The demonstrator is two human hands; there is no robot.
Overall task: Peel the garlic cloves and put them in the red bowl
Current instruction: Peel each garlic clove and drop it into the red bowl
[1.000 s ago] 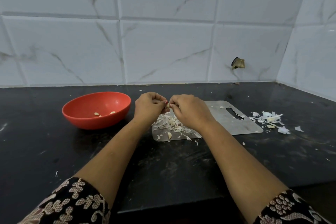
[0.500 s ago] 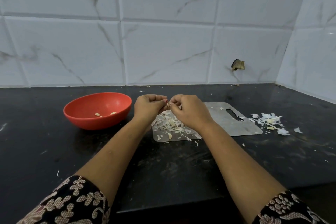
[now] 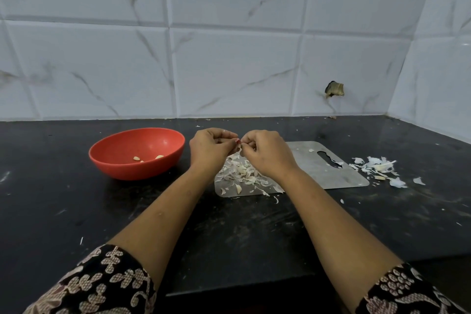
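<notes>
1. The garlic clove, mostly hidden, seems pinched by both left hand and right hand above the steel board.
2. Papery peels litter the board's left end.
3. The red bowl, left of the board, holds peeled cloves.

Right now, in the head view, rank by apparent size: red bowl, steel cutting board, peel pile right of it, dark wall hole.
1. Flat steel cutting board, partly behind the right hand.
2. Red plastic bowl.
3. Loose white peel pile.
4. Dark wall hole.
</notes>
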